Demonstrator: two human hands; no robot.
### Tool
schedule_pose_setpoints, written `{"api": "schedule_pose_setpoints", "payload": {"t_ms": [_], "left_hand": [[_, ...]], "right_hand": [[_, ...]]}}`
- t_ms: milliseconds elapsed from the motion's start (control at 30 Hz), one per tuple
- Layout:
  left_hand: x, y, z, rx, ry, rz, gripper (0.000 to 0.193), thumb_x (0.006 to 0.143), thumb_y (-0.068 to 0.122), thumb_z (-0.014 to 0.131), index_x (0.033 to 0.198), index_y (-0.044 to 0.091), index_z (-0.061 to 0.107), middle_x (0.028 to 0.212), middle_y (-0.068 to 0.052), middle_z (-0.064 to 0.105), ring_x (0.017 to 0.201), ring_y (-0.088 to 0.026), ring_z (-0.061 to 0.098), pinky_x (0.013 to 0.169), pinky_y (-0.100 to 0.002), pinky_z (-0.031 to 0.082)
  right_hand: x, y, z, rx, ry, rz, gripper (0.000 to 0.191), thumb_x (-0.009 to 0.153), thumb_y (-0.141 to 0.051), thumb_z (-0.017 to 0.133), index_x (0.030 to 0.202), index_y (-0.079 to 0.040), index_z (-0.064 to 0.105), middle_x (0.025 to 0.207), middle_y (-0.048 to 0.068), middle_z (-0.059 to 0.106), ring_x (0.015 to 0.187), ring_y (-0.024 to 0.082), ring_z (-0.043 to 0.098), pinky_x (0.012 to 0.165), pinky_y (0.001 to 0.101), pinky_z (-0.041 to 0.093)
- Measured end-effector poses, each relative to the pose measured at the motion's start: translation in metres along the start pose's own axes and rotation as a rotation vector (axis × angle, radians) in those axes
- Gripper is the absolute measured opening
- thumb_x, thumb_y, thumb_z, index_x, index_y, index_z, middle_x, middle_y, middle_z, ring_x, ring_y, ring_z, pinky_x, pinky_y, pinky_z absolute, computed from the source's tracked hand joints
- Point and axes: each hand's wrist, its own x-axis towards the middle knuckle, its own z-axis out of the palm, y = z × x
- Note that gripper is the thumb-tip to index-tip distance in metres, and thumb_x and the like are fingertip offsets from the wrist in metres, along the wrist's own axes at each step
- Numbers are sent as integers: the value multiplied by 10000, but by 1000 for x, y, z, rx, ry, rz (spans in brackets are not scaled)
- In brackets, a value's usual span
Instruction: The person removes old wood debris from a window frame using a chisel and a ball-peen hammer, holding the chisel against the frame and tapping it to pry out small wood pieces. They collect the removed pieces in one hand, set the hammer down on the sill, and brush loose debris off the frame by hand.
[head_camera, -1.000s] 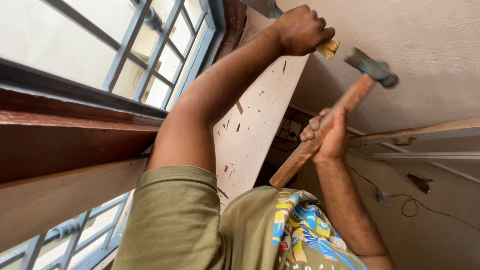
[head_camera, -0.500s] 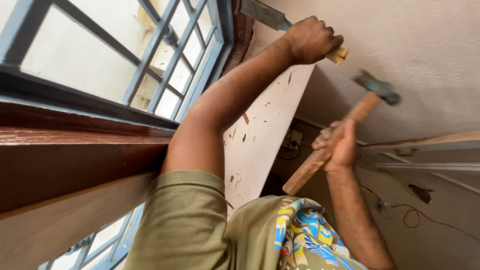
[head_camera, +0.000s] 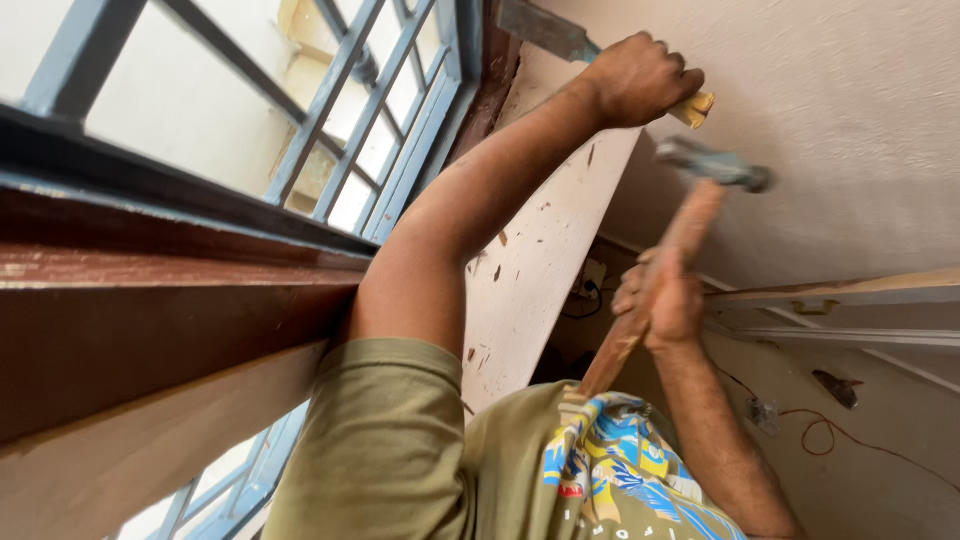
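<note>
both grips are closed tight: the left hand (head_camera: 640, 80) is wrapped around a chisel (head_camera: 560, 35) with a yellow handle end, its flat metal blade pointing up toward the dark wooden frame (head_camera: 490, 80) beside the blue window grille (head_camera: 380, 120). right hand (head_camera: 665, 300) clutches the wooden shaft of a hammer (head_camera: 700, 190), whose blurred steel head sits just beside the chisel's butt; contact cannot be told. a pale panel (head_camera: 530, 270) leans below the raised arm, against the plaster wall (head_camera: 850, 100).

Room under renovation — barred window (head_camera: 330, 120), bare plaster wall (head_camera: 850, 100), loose wires (head_camera: 830, 430), wood trim (head_camera: 830, 295) w/ chipped paint.
</note>
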Motion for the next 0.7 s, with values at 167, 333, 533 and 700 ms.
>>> {"api": "schedule_pose_setpoints", "payload": {"t_ms": [167,333,533,700], "left_hand": [[8,4,0,-1,-14,5,94,955,215,648,973,130,683,754,-63,729,699,-242,737,626,-443,588],[22,1,-8,90,-3,23,106,897,205,664,962,122,670,749,-65,724,687,-236,734,607,-423,584],[16,2,-16,76,3,51,131,948,242,655,993,120,667,746,-53,726,682,-241,737,611,-436,581],[18,7,-14,130,-4,74,148,944,263,651,1001,127,667,725,-51,723,699,-228,740,612,-429,592]], "right_hand": [[6,-5,-50,407,122,-182,510,1076,-679,467,1108,-177,545,765,7,513,620,181,501,625,394,481],[5,5,-90,379,177,-240,527,1060,-713,542,1072,-186,549,788,12,515,678,188,504,671,383,468],[4,14,-95,437,171,-203,549,1062,-722,551,1034,-174,541,769,7,506,684,175,503,668,369,462],[4,16,-88,404,178,-205,556,1044,-739,537,1085,-185,546,783,7,501,671,178,508,654,367,467]]}}
